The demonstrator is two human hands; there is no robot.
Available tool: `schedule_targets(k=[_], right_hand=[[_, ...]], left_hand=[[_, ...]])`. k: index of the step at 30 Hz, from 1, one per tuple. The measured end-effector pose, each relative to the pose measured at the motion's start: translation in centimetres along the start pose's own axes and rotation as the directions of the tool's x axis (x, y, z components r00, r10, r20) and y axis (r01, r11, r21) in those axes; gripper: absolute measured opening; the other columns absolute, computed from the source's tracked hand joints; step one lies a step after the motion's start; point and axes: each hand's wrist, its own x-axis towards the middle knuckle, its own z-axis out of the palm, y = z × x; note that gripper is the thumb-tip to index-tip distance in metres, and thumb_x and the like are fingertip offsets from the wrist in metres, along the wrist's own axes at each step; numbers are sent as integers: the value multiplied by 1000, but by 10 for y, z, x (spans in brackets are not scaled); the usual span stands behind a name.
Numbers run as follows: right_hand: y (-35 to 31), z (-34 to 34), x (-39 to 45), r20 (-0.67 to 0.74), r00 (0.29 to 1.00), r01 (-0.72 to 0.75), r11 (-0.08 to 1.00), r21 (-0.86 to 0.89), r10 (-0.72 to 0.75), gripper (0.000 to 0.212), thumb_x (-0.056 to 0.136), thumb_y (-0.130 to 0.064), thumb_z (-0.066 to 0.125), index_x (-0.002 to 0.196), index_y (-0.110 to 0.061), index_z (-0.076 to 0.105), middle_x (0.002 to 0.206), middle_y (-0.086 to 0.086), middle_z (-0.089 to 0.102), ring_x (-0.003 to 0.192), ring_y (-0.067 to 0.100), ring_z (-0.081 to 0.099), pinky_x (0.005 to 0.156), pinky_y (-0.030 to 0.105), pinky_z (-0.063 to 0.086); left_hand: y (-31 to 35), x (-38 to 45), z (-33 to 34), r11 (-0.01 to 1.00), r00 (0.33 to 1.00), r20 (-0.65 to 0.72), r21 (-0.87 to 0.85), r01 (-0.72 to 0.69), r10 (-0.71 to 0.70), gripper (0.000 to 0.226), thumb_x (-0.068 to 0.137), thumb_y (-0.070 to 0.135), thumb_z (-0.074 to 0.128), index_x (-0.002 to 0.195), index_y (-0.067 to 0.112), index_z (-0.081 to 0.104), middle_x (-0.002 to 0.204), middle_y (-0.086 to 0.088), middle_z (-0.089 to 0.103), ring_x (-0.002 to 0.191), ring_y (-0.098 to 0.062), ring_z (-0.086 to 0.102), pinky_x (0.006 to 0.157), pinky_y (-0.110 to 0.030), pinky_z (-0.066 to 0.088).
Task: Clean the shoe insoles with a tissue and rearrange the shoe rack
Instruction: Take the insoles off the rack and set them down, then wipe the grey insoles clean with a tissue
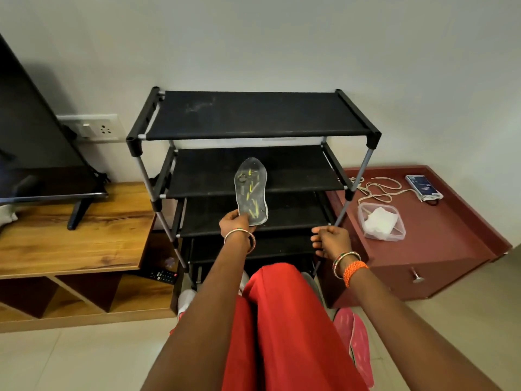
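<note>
Left hand (235,222): fingers and thumb pinched on the near end of one grey insole (251,190), held up in front of the black shoe rack (253,117) at the level of its middle shelves. Right hand (329,239): fingers loosely curled, nothing visibly in it, hovering just beside the rack's right front post; whether it touches the post cannot be told. Insole: flat face toward the camera, marked with yellow-green streaks and a dark ring; long axis running near to far, rounded end pointing up and away toward the wall, the gripped end nearest the person. Rack: all visible shelves bare, so rearranging appears not yet begun. Tissue (379,220): white, crumpled, lying in a clear plastic container (400,234) on the maroon cabinet's tabletop (451,235), right of the rack and near the free hand. Step in hand, as judged: an insole presented for wiping. Next move likely calls for the right hand to reach right to the container, take the tissue, and wipe along the insole's length while the left steadies it.
</note>
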Motion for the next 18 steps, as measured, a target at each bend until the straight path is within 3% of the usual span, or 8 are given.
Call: schedule_targets(k=[2, 5, 7, 10, 13, 16, 18], right_hand=[[3, 2, 6, 14, 1000, 9, 1000, 4, -9, 29, 92, -4, 40, 74, -15, 60, 65, 3, 58, 52, 11, 52, 42, 19, 43], [7, 10, 18, 32, 998, 50, 999, 5, -51, 30, 92, -2, 40, 73, -15, 59, 64, 2, 58, 52, 10, 52, 39, 17, 43], [10, 17, 24, 43, 996, 82, 997, 9, -82, 30, 91, -2, 41, 73, -15, 59, 64, 2, 58, 53, 10, 52, 41, 18, 44], [12, 26, 36, 58, 991, 119, 993, 10, -119, 30, 91, -3, 42, 73, -17, 61, 66, 1, 60, 53, 10, 53, 44, 21, 44], [13, 23, 43, 59, 985, 162, 987, 8, -162, 30, 90, -1, 43, 73, -17, 61, 65, 1, 60, 53, 10, 53, 45, 20, 44], [13, 0, 48, -84, 953, 289, 956, -47, -292, 31, 87, 0, 48, 67, -20, 62, 65, 1, 63, 58, 14, 58, 57, 27, 48], [11, -25, 56, -219, 909, 334, 934, -127, -355, 27, 83, 0, 51, 69, -17, 65, 70, 6, 67, 67, 21, 61, 65, 28, 47]], left_hand=[[-2, 5, 4, 1000, 1000, -3, 5, -1, 1, 23, 83, -10, 54, 104, -4, 61, 101, -21, 62, 83, -30, 61, 73, -40, 55], [-10, 18, 12, 995, 999, -41, 100, -14, 18, 16, 81, -2, 58, 90, 10, 64, 104, -16, 67, 89, -31, 65, 82, -42, 55], [-13, 19, 15, 993, 999, -38, 116, -10, 14, 17, 82, 3, 60, 96, 11, 64, 106, -14, 67, 91, -28, 65, 78, -42, 57], [-17, 18, 24, 998, 1000, 1, 51, 20, -20, 25, 87, 6, 59, 112, 4, 59, 99, -13, 62, 86, -26, 61, 59, -35, 54], [-18, 19, 30, 998, 1000, -3, 57, 18, -18, 29, 87, 7, 60, 116, 7, 58, 103, -12, 61, 90, -27, 60, 67, -40, 54], [-20, 26, 36, 981, 989, -98, 169, -91, 108, 40, 83, 3, 61, 122, 11, 57, 114, -11, 63, 102, -29, 62, 86, -36, 52], [-22, 27, 44, 949, 969, -133, 265, -169, 209, 46, 84, 1, 59, 128, 12, 54, 120, -11, 62, 108, -28, 60, 90, -29, 47]])
